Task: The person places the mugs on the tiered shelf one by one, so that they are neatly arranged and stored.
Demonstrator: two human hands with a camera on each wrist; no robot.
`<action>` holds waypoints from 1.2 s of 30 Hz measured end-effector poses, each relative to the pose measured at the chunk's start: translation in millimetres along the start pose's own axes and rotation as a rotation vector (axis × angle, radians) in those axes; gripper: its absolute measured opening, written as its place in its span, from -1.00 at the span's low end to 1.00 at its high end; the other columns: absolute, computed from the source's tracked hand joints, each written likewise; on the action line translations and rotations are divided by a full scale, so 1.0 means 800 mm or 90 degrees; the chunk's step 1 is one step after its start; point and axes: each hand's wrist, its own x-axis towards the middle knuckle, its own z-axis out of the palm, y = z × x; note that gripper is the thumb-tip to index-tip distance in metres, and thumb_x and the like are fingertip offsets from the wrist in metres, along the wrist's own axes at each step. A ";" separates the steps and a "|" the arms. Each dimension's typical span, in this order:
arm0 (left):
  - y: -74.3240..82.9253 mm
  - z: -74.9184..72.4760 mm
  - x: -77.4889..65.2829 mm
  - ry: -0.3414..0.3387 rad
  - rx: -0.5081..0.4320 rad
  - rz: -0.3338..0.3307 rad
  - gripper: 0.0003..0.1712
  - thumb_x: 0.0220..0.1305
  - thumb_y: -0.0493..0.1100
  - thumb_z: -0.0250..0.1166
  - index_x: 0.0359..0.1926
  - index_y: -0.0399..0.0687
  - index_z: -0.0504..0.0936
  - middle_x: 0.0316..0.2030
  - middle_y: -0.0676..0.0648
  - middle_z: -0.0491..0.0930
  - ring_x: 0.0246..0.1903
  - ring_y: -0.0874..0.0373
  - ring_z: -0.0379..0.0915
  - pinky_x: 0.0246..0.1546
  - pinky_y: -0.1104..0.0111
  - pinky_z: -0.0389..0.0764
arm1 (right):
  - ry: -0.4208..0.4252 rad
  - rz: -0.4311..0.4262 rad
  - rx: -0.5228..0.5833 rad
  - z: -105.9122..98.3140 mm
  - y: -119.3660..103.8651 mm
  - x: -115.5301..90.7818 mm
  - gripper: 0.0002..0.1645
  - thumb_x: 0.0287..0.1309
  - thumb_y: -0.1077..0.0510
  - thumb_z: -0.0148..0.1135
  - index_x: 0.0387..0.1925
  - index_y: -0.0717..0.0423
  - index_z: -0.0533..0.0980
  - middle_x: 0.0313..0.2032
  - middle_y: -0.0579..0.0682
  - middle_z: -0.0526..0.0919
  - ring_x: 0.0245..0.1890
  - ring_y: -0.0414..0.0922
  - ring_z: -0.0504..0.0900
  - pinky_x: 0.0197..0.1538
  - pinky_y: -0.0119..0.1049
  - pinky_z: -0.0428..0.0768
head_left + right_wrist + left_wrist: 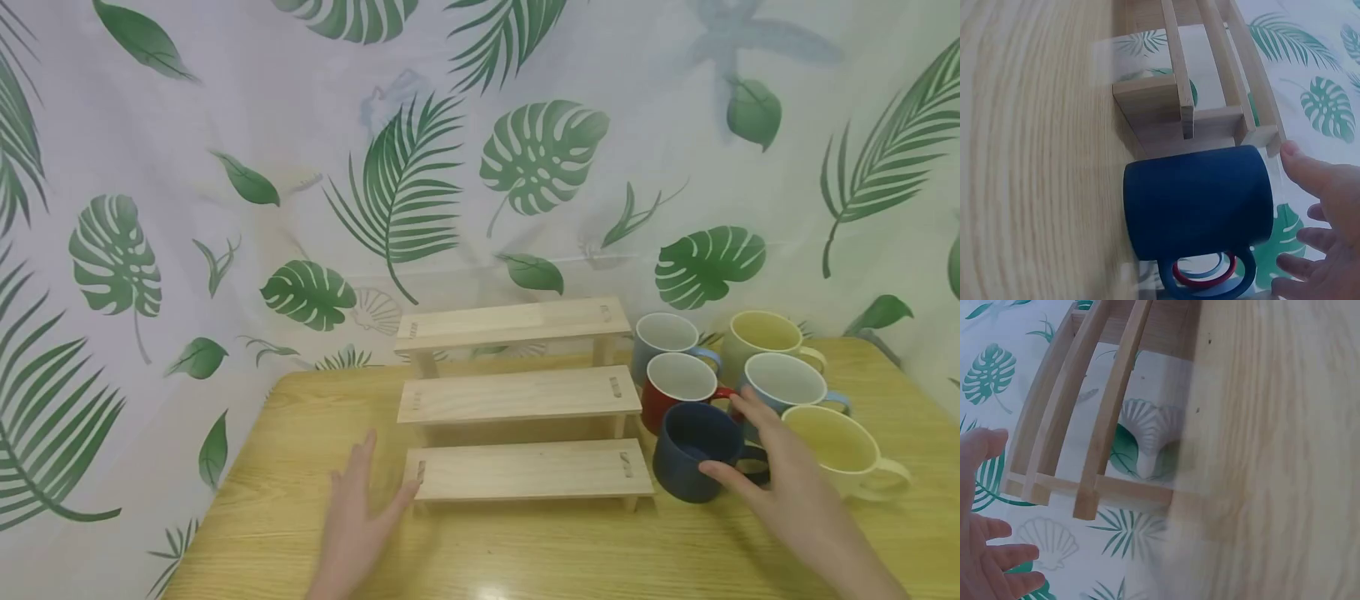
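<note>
My right hand (797, 493) hovers over the navy mug (677, 468), thumb near its rim and fingers spread behind the handle. In the right wrist view, the navy mug (1200, 203) stands upright on the table, and the right hand (1330, 228) is apart from it with parted fingers. My left hand (354, 515) is held with spread fingers beside the left end of the lowest step of a wooden three-step rack (525, 472). The left wrist view shows the left hand (988, 556) holding nothing, to the side of the rack's ends (1088, 487).
Behind the navy mug stand a red mug (658, 407) and a blue mug (643, 357). To their right are another blue mug (761, 408), a yellow mug (738, 357) and a pale yellow mug (843, 477). A leaf-print cloth (570, 225) hangs behind the wooden table (300, 450).
</note>
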 end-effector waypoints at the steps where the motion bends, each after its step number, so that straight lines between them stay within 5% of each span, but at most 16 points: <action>1: 0.000 0.002 -0.001 -0.005 -0.017 -0.013 0.01 0.21 0.32 0.20 0.51 0.17 -0.10 0.47 -0.15 -0.10 0.38 -0.39 -0.31 0.19 -0.41 -0.18 | 0.004 0.004 0.003 0.000 0.002 -0.001 0.05 0.02 0.07 0.43 0.41 0.30 0.07 0.42 0.33 0.00 0.33 0.39 0.05 0.23 0.37 0.08; 4: -0.002 0.010 -0.003 -0.016 -0.038 -0.040 0.01 0.20 0.36 0.16 0.51 0.22 -0.13 0.48 -0.17 -0.16 0.34 -0.50 -0.37 0.10 -0.48 -0.16 | 0.018 0.001 0.007 -0.001 0.006 -0.005 0.06 -0.01 0.11 0.45 0.41 0.29 0.07 0.41 0.34 0.03 0.33 0.38 0.06 0.27 0.31 0.04; 7: -0.005 0.018 -0.004 -0.015 -0.060 -0.045 0.01 0.20 0.36 0.16 0.51 0.19 -0.12 0.48 -0.15 -0.15 0.38 -0.39 -0.33 0.17 -0.43 -0.16 | 0.031 -0.011 -0.001 0.000 0.009 -0.008 0.07 -0.07 0.14 0.49 0.40 0.28 0.10 0.36 0.37 0.13 0.29 0.40 0.14 0.29 0.25 0.05; 18: -0.021 0.039 -0.009 0.015 -0.198 -0.040 -0.11 0.26 0.17 0.24 0.48 0.11 0.03 0.47 -0.17 -0.07 0.40 -0.32 -0.31 0.21 -0.39 -0.20 | 0.016 0.018 -0.046 0.002 0.017 -0.009 0.15 -0.18 0.06 0.55 0.40 0.21 0.12 0.16 0.46 0.36 0.10 0.45 0.34 -0.06 0.36 0.35; 25: -0.039 0.059 -0.008 0.011 -0.280 -0.011 -0.15 0.26 0.08 0.27 0.47 0.09 0.09 0.45 0.01 0.05 0.42 -0.04 -0.12 0.34 -0.20 -0.13 | 0.006 0.002 -0.060 0.006 0.028 -0.009 0.23 -0.33 0.10 0.61 0.37 0.27 0.13 0.13 0.49 0.38 0.05 0.45 0.37 -0.10 0.33 0.39; 36: -0.041 0.070 -0.010 -0.040 -0.209 0.024 -0.06 0.25 0.17 0.23 0.50 0.15 -0.06 0.48 0.00 -0.10 0.44 0.03 -0.21 0.39 0.00 -0.15 | 0.021 -0.040 -0.117 0.014 0.042 -0.010 0.08 -0.44 0.32 0.59 0.23 0.44 0.27 -0.04 0.50 0.50 -0.07 0.43 0.48 -0.15 0.26 0.46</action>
